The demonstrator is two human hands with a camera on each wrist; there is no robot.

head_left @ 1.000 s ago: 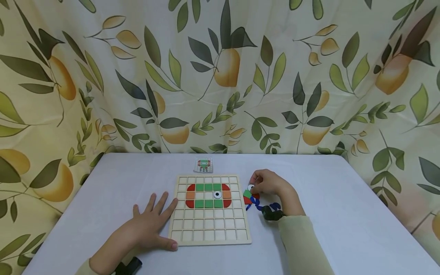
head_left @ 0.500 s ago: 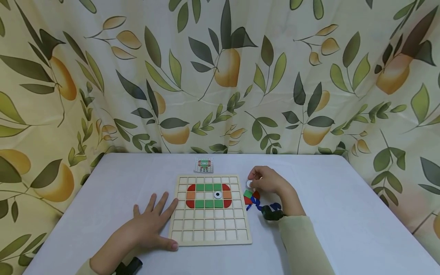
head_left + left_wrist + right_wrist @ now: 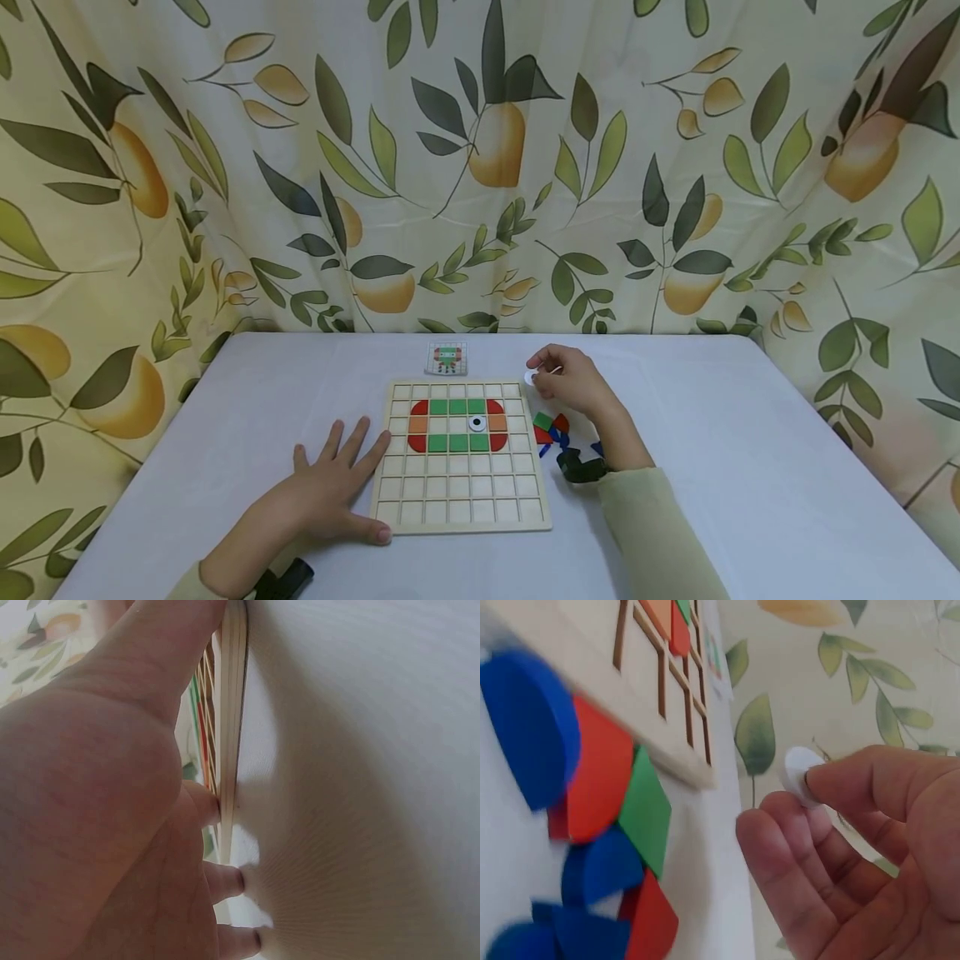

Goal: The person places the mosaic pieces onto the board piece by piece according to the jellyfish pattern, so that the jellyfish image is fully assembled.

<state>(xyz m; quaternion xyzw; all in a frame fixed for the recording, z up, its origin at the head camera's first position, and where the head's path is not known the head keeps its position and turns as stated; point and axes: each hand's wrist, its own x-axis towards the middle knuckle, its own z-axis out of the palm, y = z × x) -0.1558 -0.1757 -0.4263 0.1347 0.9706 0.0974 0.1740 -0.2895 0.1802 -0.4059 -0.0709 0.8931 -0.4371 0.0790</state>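
A wooden grid board (image 3: 459, 492) lies on the table with green, red and orange tiles set in its upper cells, plus one round eye tile (image 3: 477, 423). My left hand (image 3: 322, 492) rests spread at the board's left side, thumb and forefinger touching its edge. Past the board's upper right corner, my right hand (image 3: 576, 385) pinches a white round tile (image 3: 801, 769) between thumb and fingers, raised off the table in the right wrist view. Below that hand lies a heap of loose tiles, among them a green tile (image 3: 646, 817) and a blue tile (image 3: 532, 727).
A small pattern card (image 3: 447, 359) lies behind the board, showing a coloured figure on a grid. White cloth covers the table (image 3: 697, 417). A leaf-and-fruit patterned curtain (image 3: 480, 250) hangs behind it.
My right hand has lifted the white round tile from the heap and carried it up and slightly left, toward the board's far right corner. My left hand keeps its place.
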